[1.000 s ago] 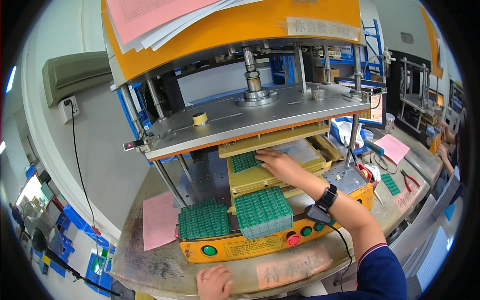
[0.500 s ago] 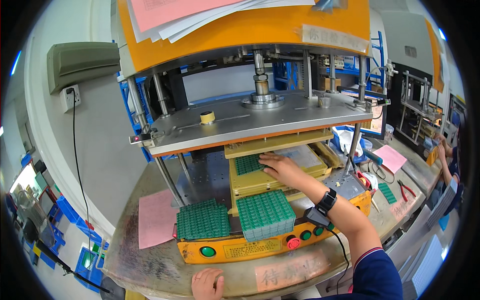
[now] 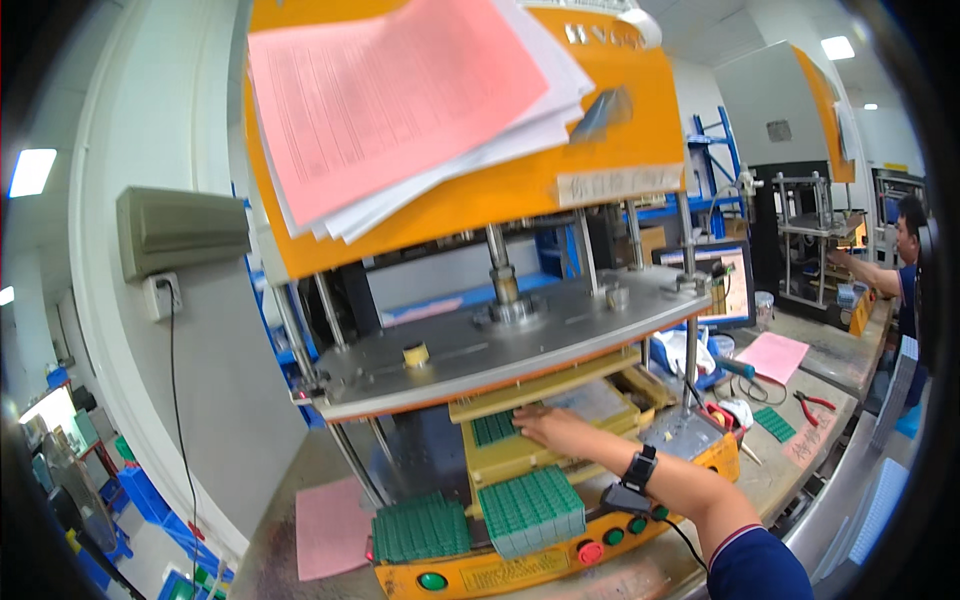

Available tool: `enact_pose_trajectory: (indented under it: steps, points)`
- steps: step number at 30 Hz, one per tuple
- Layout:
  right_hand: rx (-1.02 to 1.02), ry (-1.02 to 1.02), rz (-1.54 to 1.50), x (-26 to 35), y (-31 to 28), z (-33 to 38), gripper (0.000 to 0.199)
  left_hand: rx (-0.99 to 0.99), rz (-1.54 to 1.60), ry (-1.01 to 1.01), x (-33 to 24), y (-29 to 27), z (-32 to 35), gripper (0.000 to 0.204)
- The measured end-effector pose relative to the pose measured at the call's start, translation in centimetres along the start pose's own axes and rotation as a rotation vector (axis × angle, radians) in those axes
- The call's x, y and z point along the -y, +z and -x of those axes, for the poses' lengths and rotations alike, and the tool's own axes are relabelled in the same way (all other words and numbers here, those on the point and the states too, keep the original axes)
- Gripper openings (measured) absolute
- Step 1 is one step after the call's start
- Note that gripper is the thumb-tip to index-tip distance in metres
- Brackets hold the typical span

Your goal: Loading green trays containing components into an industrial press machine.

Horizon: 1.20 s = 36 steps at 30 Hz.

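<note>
Right hand [image 3: 548, 428] held palm down, fingers [image 3: 527, 416] extended leftward, close together and slightly curved. Wrist [image 3: 616, 462] held nearly straight. Bare forearm [image 3: 690, 494] sloped downward to the right; elbow bent, upper arm partly sleeved.

two green piles [image 3: 530, 510], one red button [image 3: 590, 552]

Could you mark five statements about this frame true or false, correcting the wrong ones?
1. The right hand has its fingers at a green panel inside the press. True.
2. The left hand is resting beside the green panel. False: the left hand is out of view.
3. A black band circles the right wrist. True.
4. Red-handled pliers lie left of the press. False: the pliers lie right of it.
5. A yellow roll sits on the upper metal plate. True.
</note>
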State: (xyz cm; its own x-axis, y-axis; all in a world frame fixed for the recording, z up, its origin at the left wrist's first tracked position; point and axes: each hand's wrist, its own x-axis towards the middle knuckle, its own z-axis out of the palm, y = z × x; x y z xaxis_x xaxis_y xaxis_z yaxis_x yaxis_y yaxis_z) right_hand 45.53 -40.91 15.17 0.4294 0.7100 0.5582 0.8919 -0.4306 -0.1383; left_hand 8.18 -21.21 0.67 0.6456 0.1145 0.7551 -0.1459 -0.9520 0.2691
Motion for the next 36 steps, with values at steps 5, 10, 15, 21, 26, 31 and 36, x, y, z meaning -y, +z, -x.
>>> enact_pose_trajectory:
  steps: [5,10,15,21,26,31,36]
  points:
    - [-0.016,-0.036,0.074,-0.6,0.5,-0.4,0.034,0.159,-0.130,-0.096,-1.4,-1.4,-0.6,0.021]
    - [0.165,0.060,0.159,-0.6,0.5,-0.4,0.042,0.105,0.046,-0.096,-2.3,-3.0,-1.3,0.016]
    - [0.175,0.076,0.278,-0.5,0.1,0.4,0.044,0.133,0.025,-0.100,-2.7,-3.0,-1.4,0.016]
    - [0.143,0.031,0.295,-0.6,-0.2,1.3,0.042,0.151,0.071,-0.073,-2.1,-2.9,-1.1,0.016]
    - [0.110,-0.020,0.362,0.2,-1.4,1.4,0.038,0.138,0.057,-0.088,-1.8,-2.6,-0.7,0.018]
    - [0.064,-0.037,0.378,0.9,-2.1,1.6,0.035,0.135,0.045,-0.090,-1.6,-2.4,-0.6,0.018]
    - [-0.041,-0.014,0.364,0.6,-1.5,1.9,0.033,0.145,0.092,-0.075,-1.6,-2.6,-0.6,0.018]
